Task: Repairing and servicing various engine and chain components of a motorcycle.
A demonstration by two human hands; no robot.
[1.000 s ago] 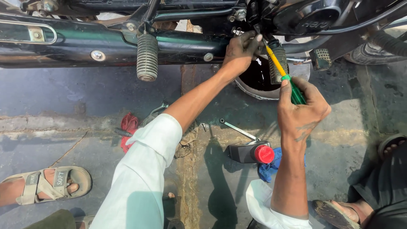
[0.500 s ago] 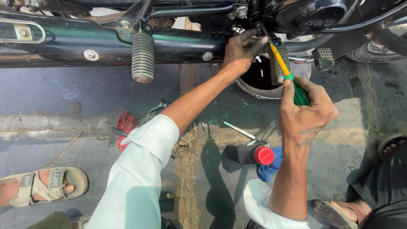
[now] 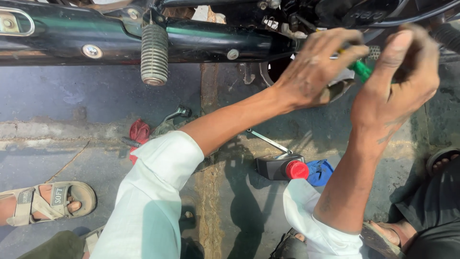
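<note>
I see my right hand [image 3: 395, 86] clamped on the stiff, light green-handled screwdriver [image 3: 362, 69] at upper right; left hand [image 3: 314, 72] looks loosely curled beside it, whether gripping I cannot tell.

You are at a roadside or open-yard motorcycle repair spot, working on the ground. A motorcycle frame [image 3: 215, 36] with a ribbed footpeg [image 3: 154, 53] runs across just beyond your grip. Below your grip, stained concrete paving [image 3: 72, 100] carries a wrench [image 3: 269, 141], a dark bottle with a red cap [image 3: 282, 168] and rags [image 3: 140, 132]. Sunlight throws hard shadows.
</note>
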